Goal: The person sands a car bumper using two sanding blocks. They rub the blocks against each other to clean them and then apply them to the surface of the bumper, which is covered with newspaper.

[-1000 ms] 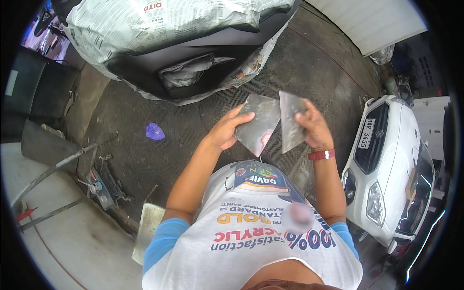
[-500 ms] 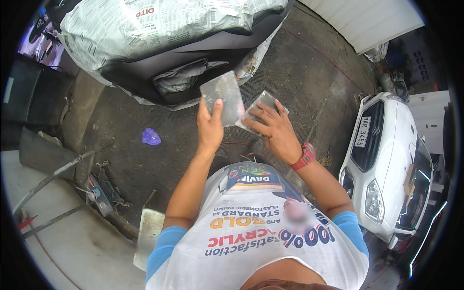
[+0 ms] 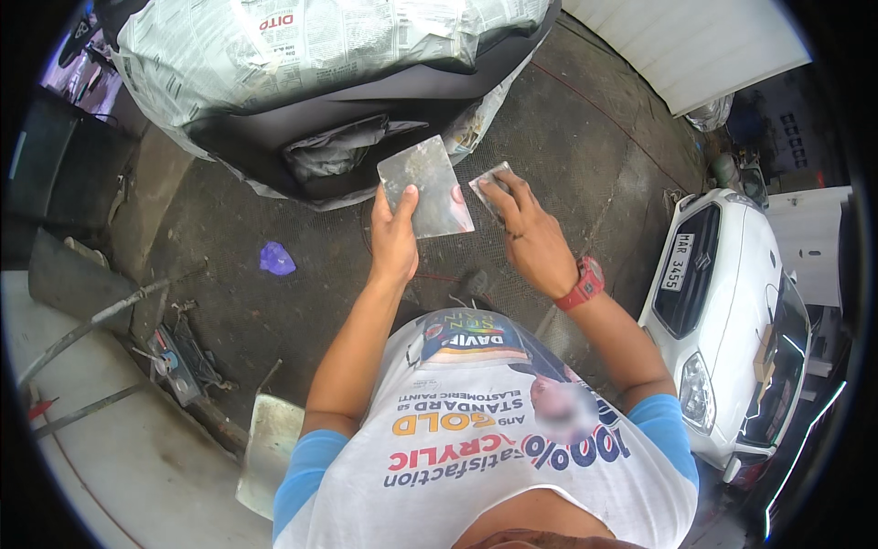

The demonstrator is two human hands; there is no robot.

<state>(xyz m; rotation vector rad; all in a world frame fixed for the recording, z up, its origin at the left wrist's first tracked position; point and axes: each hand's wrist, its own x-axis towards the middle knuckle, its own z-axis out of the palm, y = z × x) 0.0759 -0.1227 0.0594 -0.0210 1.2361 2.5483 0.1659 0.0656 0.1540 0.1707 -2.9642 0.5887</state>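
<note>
My left hand [image 3: 393,242] grips a flat, squarish grey plate [image 3: 421,178] by its lower left edge, thumb on top. A lump of pink paste [image 3: 456,195] sticks near the plate's right edge, and smudges mark its face. My right hand [image 3: 538,247] is closed on a smaller, thin grey spreader [image 3: 487,176], fingers pressed along it. That spreader is tilted, just right of the plate and apart from it. Both are held up in front of a dark car bumper [image 3: 274,137] partly masked with newspaper [image 3: 302,46].
A white car [image 3: 732,302] stands at right. On the dark floor lies a crumpled purple piece [image 3: 277,259]. At left are a metal pole [image 3: 119,316], a pale panel [image 3: 73,439] and a grey-blue tool-like object [image 3: 174,366]. A thin red line [image 3: 613,119] crosses the floor.
My right hand has drawn the spreader rightward off the plate and turned it more edge-on. The pink paste shows more fully. My left hand and plate have hardly moved.
</note>
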